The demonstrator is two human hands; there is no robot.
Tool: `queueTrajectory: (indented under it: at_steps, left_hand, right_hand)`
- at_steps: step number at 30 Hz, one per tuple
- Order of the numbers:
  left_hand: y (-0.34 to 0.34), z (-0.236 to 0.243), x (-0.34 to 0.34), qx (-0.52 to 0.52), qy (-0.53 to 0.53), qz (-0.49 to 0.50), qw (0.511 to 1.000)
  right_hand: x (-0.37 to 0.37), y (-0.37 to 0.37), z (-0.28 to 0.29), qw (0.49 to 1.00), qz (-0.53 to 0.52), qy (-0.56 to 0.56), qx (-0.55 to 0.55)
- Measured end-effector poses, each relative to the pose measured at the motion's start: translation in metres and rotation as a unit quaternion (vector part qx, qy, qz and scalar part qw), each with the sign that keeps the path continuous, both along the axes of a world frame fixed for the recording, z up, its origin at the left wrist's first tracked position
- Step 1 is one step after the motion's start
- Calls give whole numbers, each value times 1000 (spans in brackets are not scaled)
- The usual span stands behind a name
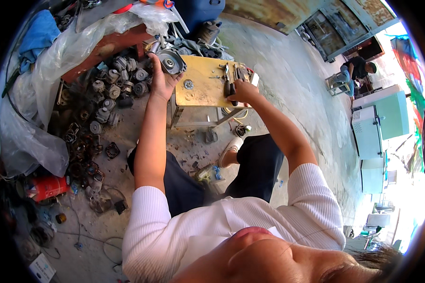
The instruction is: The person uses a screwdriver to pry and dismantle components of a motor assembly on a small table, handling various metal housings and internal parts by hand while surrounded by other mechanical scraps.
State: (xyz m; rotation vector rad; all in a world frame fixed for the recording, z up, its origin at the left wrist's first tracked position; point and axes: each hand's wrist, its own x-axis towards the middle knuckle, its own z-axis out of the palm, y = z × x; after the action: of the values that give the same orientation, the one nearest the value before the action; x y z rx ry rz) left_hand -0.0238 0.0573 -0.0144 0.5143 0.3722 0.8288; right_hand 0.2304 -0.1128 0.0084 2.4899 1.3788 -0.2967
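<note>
My left hand (163,82) is closed on a grey metal motor housing (171,62), round with a hub in its centre, held tilted above the left edge of a small yellow table (200,92). At the table's right side, my right hand (244,91) has its fingers closed round a black-handled tool (233,89), whose working end I cannot make out. Beside it lies a second hand tool with a dark handle (227,88). A small round metal part (188,84) rests on the tabletop near my left hand.
A heap of small motors (111,92) and loose parts covers the floor to the left. Plastic sheeting (38,118) hangs along the far left, above a red canister (47,187). Another person (359,70) sits at the far right, near pale cabinets (368,132).
</note>
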Motion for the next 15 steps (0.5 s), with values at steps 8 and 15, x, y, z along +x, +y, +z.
queueTrajectory:
  at_steps: [8,15]
  left_hand:
    - [-8,6,16,-15,19,-11,1000]
    - [2,-17,37,-28,1,-30,999]
  right_hand:
    - [14,-21,-19,991,25,68,108]
    - [36,-24,2,790,-228,504,263]
